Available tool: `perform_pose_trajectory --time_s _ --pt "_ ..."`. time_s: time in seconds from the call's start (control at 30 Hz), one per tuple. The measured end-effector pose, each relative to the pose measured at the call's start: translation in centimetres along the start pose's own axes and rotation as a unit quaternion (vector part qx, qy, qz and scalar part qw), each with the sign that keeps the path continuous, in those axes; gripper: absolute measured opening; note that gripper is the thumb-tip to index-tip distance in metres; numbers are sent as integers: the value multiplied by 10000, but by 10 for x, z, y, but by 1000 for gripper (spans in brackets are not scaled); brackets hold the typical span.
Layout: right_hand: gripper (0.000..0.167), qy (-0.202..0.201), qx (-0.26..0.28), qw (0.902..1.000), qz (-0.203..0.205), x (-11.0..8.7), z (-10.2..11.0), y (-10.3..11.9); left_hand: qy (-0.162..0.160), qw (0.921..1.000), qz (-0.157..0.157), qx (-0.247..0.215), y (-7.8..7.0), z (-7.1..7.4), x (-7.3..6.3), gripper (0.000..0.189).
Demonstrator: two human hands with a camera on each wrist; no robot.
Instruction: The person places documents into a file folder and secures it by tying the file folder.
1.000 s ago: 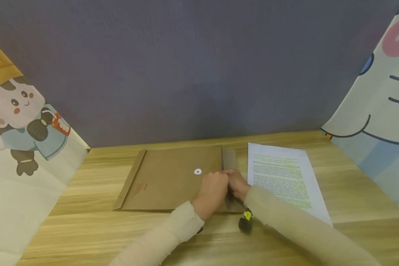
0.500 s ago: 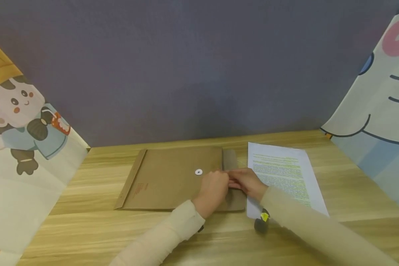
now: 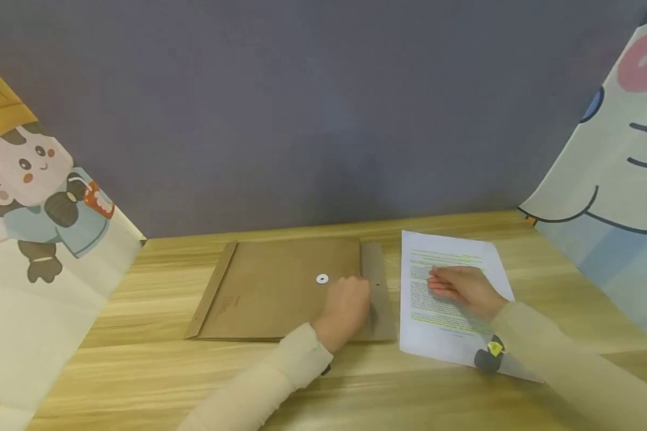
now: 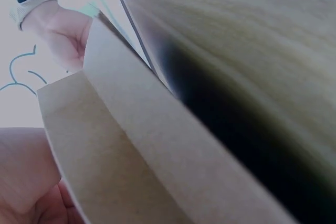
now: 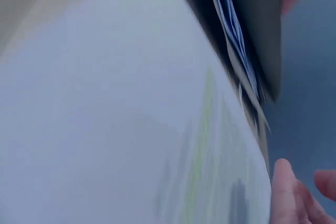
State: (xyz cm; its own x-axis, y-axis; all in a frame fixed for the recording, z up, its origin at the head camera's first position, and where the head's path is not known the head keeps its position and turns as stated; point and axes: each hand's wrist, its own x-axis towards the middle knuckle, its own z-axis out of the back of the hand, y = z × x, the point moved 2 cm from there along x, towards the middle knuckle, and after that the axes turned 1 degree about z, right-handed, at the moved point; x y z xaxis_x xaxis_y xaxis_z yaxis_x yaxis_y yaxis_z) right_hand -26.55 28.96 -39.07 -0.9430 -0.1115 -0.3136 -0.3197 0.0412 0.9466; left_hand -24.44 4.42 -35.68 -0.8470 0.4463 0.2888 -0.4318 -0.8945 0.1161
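Note:
A brown kraft document envelope (image 3: pixel 280 287) lies flat on the table, with a white button (image 3: pixel 322 279) on its front. My left hand (image 3: pixel 345 308) grips the edge of its mouth at the right end, fingers curled. Seen from the left wrist, the envelope's mouth (image 4: pixel 121 145) gapes beside that hand. In the right wrist view, several sheets (image 5: pixel 233 24) show inside the mouth. Over a printed sheet (image 3: pixel 426 335) with yellow-green highlighted lines hovers my right hand (image 3: pixel 469 290). Its fingers are fairly straight and hold nothing; thumb and fingers stand apart in the right wrist view.
The wood-grain table (image 3: pixel 356 395) ends at a dark grey backboard (image 3: pixel 323 120). Cartoon-printed cloths hang at the left (image 3: pixel 48 203) and right (image 3: pixel 625 155). A thin string (image 3: pixel 392 266) lies between envelope and sheet.
My right hand has left the envelope's mouth and moved right, over the printed sheet. The open flap end of the envelope is now uncovered. My left hand stays at the mouth.

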Motion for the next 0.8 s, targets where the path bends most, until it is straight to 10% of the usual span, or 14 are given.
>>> perform_pose_trajectory --time_s 0.47,0.8 --pt "42 -98 -1159 9932 -106 -20 80 5 -129 9990 -83 422 -3 -1 -1 22" --pt "47 -369 -2465 9684 87 -20 113 1 -220 9989 -100 398 -2 0 -1 20"
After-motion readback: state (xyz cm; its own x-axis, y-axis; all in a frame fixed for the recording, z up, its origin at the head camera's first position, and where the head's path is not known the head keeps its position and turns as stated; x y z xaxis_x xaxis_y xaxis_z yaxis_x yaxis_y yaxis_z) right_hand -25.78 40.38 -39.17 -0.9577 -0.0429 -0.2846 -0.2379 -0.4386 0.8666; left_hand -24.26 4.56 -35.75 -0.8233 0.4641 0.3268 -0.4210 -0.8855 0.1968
